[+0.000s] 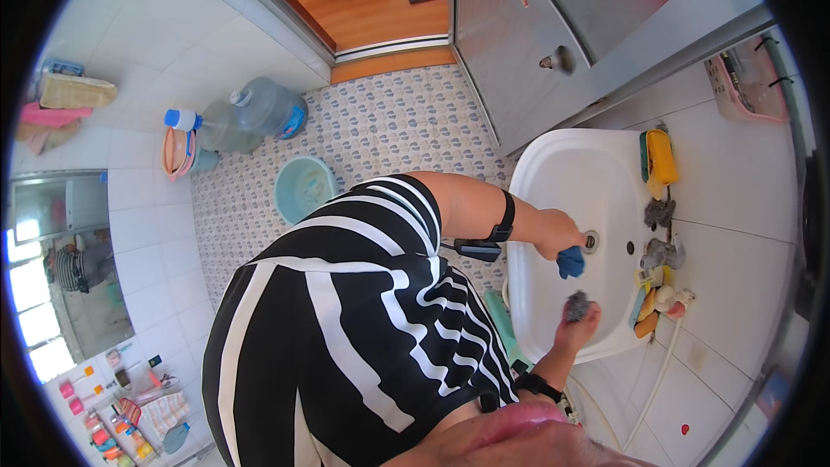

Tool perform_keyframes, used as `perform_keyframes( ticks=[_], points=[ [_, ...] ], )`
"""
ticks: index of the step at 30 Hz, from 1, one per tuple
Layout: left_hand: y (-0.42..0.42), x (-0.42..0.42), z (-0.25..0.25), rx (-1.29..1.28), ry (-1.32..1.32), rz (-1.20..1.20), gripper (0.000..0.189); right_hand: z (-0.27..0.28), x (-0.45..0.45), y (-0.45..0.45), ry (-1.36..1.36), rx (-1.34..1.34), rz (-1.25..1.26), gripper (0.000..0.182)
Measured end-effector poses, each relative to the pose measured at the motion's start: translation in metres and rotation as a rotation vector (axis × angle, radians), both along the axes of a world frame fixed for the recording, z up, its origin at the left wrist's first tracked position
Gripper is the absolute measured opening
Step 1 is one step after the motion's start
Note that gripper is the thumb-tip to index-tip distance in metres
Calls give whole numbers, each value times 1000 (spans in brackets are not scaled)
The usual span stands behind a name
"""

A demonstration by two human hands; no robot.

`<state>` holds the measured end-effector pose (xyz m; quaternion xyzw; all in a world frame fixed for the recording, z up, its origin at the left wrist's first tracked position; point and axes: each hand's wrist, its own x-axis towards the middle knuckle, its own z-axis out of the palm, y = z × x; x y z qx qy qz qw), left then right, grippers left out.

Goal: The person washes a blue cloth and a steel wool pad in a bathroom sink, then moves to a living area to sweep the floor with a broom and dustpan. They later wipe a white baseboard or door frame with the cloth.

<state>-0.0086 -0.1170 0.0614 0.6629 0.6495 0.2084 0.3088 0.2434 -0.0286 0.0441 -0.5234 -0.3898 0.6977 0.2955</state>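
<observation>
My left hand [559,235] is in the white washbasin [606,175], beside the metal drain [589,242]. A small crumpled blue cloth [571,263] is gripped in its fingers. Lower in the picture, my right hand [580,326] holds a grey scouring pad [576,306], perhaps steel wool, above the basin's near-right part. The two hands are apart. Part of the left hand's fingers is hidden from this angle. Behind the drain is the dark overflow hole [630,248]. The faucet [661,253] stands on the back ledge.
A yellow pouch or sponge [660,155], another grey scouring pad [660,213] and several sponges [646,324] line the basin's ledge. A white hose [655,395] hangs by the wall. A teal basin [305,189] and large water bottles [272,107] stand on the floor behind me.
</observation>
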Motion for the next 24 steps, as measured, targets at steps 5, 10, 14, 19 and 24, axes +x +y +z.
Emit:
perform_keyframes(
  ticks=[5, 10, 14, 19, 24],
  points=[
    [-4, -1, -11, 6, 2, 48, 37, -27, 36, 13, -71, 105, 320, 10],
    [-13, -4, -3, -72, 133, -64, 41, -60, 62, 34, -780, 638, 958, 13],
    [-17, -6, 13, -29, -23, 99, 38, 7, 19, 1, -19, 81, 328, 15],
    [-28, -12, 12, -158, 201, -92, 37, -30, 30, 13, -754, 599, 946, 18],
    [-59, -24, 29, -39, -503, 109, 42, 28, 14, -7, 306, -227, 190, 7]
  ],
)
